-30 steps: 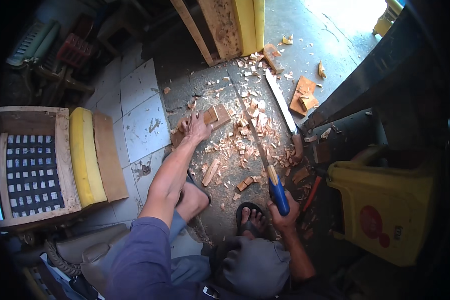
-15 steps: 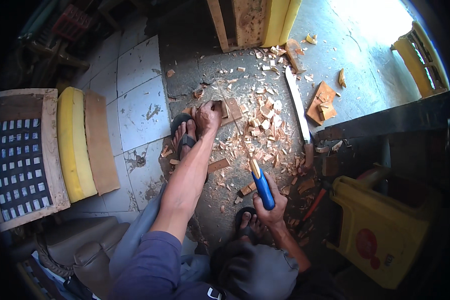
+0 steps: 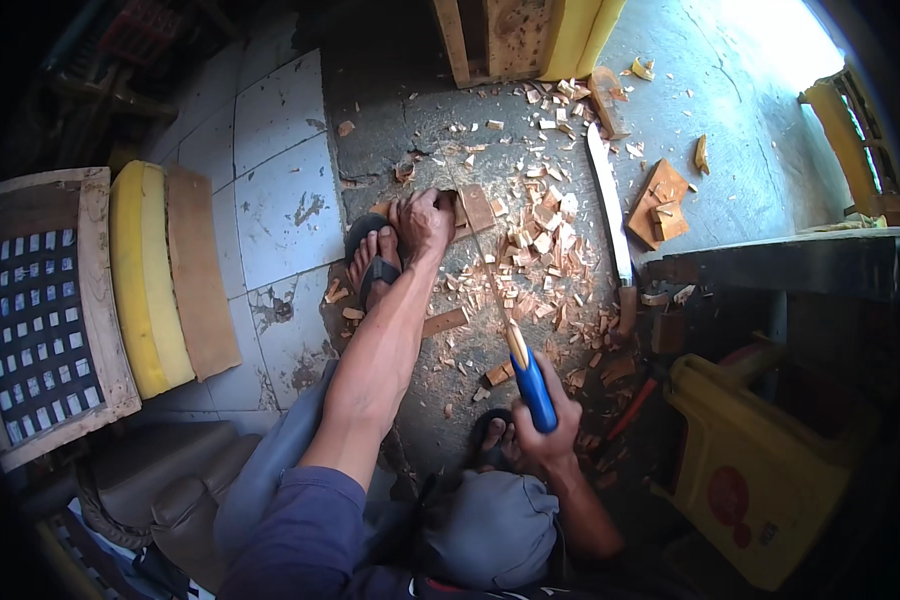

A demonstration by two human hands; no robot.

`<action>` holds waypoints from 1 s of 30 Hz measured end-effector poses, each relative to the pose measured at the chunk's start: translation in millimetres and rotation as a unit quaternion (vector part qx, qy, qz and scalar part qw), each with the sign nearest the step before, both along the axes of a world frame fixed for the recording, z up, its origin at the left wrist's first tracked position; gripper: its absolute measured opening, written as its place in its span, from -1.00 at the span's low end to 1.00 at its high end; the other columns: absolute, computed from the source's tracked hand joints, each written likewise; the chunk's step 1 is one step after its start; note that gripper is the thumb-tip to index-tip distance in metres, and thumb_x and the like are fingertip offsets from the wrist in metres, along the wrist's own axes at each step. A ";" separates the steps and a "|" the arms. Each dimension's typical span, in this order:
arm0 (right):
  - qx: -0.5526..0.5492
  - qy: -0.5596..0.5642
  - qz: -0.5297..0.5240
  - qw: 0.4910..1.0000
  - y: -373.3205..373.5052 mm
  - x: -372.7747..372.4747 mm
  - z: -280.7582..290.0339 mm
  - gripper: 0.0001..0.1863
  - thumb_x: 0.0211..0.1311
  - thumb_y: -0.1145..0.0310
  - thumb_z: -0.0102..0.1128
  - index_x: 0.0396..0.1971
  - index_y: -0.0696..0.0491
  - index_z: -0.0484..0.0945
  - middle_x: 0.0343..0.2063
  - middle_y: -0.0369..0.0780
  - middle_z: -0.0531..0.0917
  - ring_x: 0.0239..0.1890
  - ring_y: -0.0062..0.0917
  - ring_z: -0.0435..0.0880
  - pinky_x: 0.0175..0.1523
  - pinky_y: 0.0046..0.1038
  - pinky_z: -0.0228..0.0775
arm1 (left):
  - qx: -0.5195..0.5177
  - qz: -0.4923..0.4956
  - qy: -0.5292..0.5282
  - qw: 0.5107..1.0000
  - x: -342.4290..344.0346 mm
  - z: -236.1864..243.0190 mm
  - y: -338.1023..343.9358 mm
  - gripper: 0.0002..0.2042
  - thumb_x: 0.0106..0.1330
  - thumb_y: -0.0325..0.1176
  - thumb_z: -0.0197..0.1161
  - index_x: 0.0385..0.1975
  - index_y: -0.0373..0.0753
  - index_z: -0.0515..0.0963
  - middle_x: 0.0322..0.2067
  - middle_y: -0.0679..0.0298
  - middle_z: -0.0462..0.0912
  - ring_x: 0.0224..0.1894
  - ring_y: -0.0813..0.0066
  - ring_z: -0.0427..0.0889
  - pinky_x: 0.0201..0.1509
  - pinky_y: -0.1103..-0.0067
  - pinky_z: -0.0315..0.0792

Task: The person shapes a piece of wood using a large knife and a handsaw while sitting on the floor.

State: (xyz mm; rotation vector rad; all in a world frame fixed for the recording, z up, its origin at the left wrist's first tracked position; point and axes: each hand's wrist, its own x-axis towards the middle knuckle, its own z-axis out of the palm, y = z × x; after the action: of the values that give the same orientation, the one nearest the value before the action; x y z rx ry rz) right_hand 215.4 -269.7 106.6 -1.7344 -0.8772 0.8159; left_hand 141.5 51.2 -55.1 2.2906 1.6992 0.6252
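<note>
My right hand [image 3: 555, 425] is wrapped round the blue grip of a handsaw [image 3: 536, 392]. Its thin, narrow blade runs forward and leftward from the handle, lying across a small wooden block [image 3: 477, 207] on the floor. My left hand [image 3: 425, 222] is closed on the left part of this block, pressing it down; the fingertips are partly hidden. Just beside that hand rests my left foot in a dark sandal [image 3: 375, 262]. A flat wood offcut [image 3: 444, 322] lies nearer to me, and another small piece [image 3: 499, 373] sits close to the saw handle.
Wood chips [image 3: 542, 238] cover the floor right of the block. Beyond them lies a long machete [image 3: 603, 205] with a wooden handle, near brown wood pieces [image 3: 658, 205]. A yellow plastic stool [image 3: 715, 440] is at right; a wooden frame with webbing [image 3: 45, 330] and yellow foam [image 3: 150, 290] stand left.
The saw has drawn back slightly toward me in my right hand. My left hand keeps its hold on the block. The whole view has shifted a little.
</note>
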 end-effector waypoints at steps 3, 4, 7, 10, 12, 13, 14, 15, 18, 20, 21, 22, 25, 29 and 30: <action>-0.042 -0.014 0.004 0.999 61.1 6.5 -9.9 -0.29 0.06 0.52 0.23 0.33 0.18 0.44 -0.32 -0.10 0.78 -0.48 -0.48 0.79 -0.28 -0.42 0.64 | 0.020 -0.022 -0.017 0.999 -0.3 -2.8 1.5 -0.85 0.18 -0.35 0.24 -0.34 -0.11 0.73 -0.24 0.18 0.75 -0.08 0.14 0.64 0.36 0.29 0.23; -0.059 -0.018 0.009 0.998 67.6 8.0 -14.1 -0.28 0.05 0.52 0.23 0.33 0.18 0.44 -0.30 -0.10 0.78 -0.48 -0.48 0.79 -0.28 -0.42 0.64 | 0.016 -0.015 -0.007 1.000 2.4 -3.2 -0.1 -0.85 0.23 -0.27 0.27 -0.35 -0.11 0.74 -0.25 0.18 0.76 -0.07 0.16 0.65 0.34 0.29 0.24; -0.011 -0.005 0.012 1.000 -2.8 -4.9 0.5 -0.27 0.03 0.51 0.24 0.33 0.19 0.44 -0.31 -0.10 0.79 -0.47 -0.45 0.80 -0.27 -0.39 0.65 | 0.014 0.007 0.007 1.000 -7.4 -4.9 5.3 -0.84 0.24 -0.24 0.28 -0.33 -0.12 0.75 -0.25 0.17 0.76 -0.05 0.17 0.65 0.36 0.28 0.22; 0.004 -0.043 0.004 0.999 -54.3 -3.8 9.9 -0.28 0.03 0.51 0.20 0.32 0.22 0.45 -0.32 -0.11 0.77 -0.48 -0.50 0.74 -0.25 -0.42 0.63 | -0.025 0.017 -0.005 1.000 13.7 6.9 -3.6 -0.80 0.23 -0.24 0.28 -0.26 -0.15 0.75 -0.16 0.17 0.75 0.03 0.14 0.62 0.37 0.21 0.19; -0.005 -0.029 -0.002 1.000 -33.3 -3.3 3.0 -0.27 0.03 0.49 0.23 0.33 0.21 0.43 -0.30 -0.06 0.77 -0.48 -0.46 0.76 -0.28 -0.40 0.63 | -0.035 0.005 -0.015 0.999 9.2 6.7 -3.3 -0.79 0.23 -0.27 0.27 -0.22 -0.15 0.75 -0.13 0.16 0.73 0.05 0.10 0.60 0.33 0.20 0.21; -0.007 -0.012 -0.006 1.000 4.2 -0.1 -5.6 -0.25 0.03 0.47 0.27 0.34 0.20 0.42 -0.28 -0.01 0.78 -0.47 -0.42 0.80 -0.31 -0.38 0.64 | -0.035 0.008 -0.019 0.999 4.2 5.0 5.0 -0.78 0.21 -0.28 0.27 -0.22 -0.15 0.75 -0.14 0.16 0.73 0.04 0.09 0.60 0.31 0.20 0.23; -0.021 -0.021 0.006 1.000 56.6 3.3 -12.6 -0.25 0.05 0.47 0.27 0.36 0.18 0.41 -0.34 -0.04 0.77 -0.50 -0.43 0.78 -0.34 -0.38 0.63 | -0.035 0.010 -0.020 0.999 -3.8 0.4 12.4 -0.78 0.20 -0.29 0.27 -0.22 -0.15 0.75 -0.14 0.15 0.73 0.03 0.08 0.60 0.30 0.20 0.24; -0.049 -0.036 0.015 0.998 86.7 10.0 -18.7 -0.25 0.06 0.47 0.26 0.37 0.15 0.41 -0.40 -0.07 0.77 -0.53 -0.45 0.77 -0.36 -0.38 0.62 | -0.049 0.009 -0.028 0.998 1.5 -0.9 8.0 -0.77 0.19 -0.29 0.27 -0.21 -0.15 0.75 -0.15 0.14 0.73 0.01 0.07 0.60 0.28 0.20 0.25; -0.059 -0.031 0.011 0.998 64.5 7.2 -23.1 -0.25 0.07 0.47 0.27 0.38 0.11 0.41 -0.45 -0.09 0.74 -0.56 -0.46 0.74 -0.40 -0.38 0.60 | -0.064 0.009 -0.010 0.998 11.9 0.8 4.7 -0.77 0.20 -0.31 0.25 -0.21 -0.13 0.75 -0.18 0.10 0.73 0.00 0.02 0.61 0.23 0.19 0.29; -0.003 -0.003 0.017 1.000 -13.0 -13.0 1.4 -0.24 0.02 0.52 0.26 0.36 0.18 0.42 -0.17 0.08 0.77 -0.42 -0.40 0.83 -0.29 -0.40 0.66 | -0.035 0.043 -0.026 0.998 -9.8 -3.2 1.4 -0.82 0.23 -0.32 0.23 -0.27 -0.17 0.72 -0.18 0.09 0.73 0.02 0.01 0.60 0.23 0.19 0.28; -0.001 -0.036 0.022 0.999 -35.8 -9.1 10.3 -0.24 0.02 0.54 0.25 0.36 0.20 0.41 -0.14 0.08 0.77 -0.40 -0.41 0.83 -0.28 -0.41 0.66 | -0.052 0.039 -0.025 0.998 1.0 4.0 0.7 -0.82 0.22 -0.32 0.24 -0.27 -0.18 0.72 -0.17 0.09 0.72 0.02 0.01 0.60 0.23 0.19 0.28; -0.001 -0.069 0.022 0.997 -51.9 -4.0 18.1 -0.24 0.02 0.56 0.23 0.36 0.21 0.41 -0.11 0.09 0.76 -0.38 -0.42 0.84 -0.26 -0.43 0.66 | -0.072 0.030 -0.024 0.997 15.3 11.2 -4.6 -0.82 0.22 -0.33 0.25 -0.27 -0.20 0.71 -0.16 0.08 0.72 0.02 0.00 0.60 0.24 0.20 0.28; 0.000 0.000 0.002 1.000 3.3 -0.3 -5.5 -0.26 0.04 0.54 0.23 0.36 0.19 0.42 -0.29 -0.03 0.78 -0.49 -0.51 0.76 -0.31 -0.45 0.61 | -0.033 0.003 -0.021 0.999 -0.9 1.9 2.7 -0.80 0.25 -0.29 0.24 -0.23 -0.15 0.74 -0.17 0.08 0.72 0.00 0.03 0.61 0.20 0.21 0.29; 0.001 -0.033 -0.012 0.999 123.3 10.4 -32.0 -0.26 0.07 0.43 0.26 0.37 0.08 0.42 -0.61 -0.09 0.64 -0.67 -0.43 0.63 -0.44 -0.33 0.52 | -0.069 0.003 -0.036 0.997 -7.5 -21.8 -2.0 -0.81 0.25 -0.27 0.26 -0.25 -0.14 0.75 -0.17 0.10 0.72 0.00 0.05 0.61 0.20 0.21 0.28; 0.008 -0.027 -0.012 1.000 97.3 1.1 -32.7 -0.25 0.05 0.44 0.26 0.36 0.10 0.43 -0.58 -0.10 0.67 -0.65 -0.43 0.66 -0.42 -0.36 0.55 | -0.068 0.010 -0.043 0.997 -11.9 -18.5 12.0 -0.81 0.25 -0.27 0.26 -0.25 -0.13 0.75 -0.17 0.10 0.72 0.00 0.06 0.61 0.21 0.21 0.27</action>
State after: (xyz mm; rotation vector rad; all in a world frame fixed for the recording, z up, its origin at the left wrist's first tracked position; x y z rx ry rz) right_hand 216.6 -172.5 73.9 -1.7560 -0.8941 0.7473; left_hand 129.6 63.2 -73.7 2.1271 1.6722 0.5844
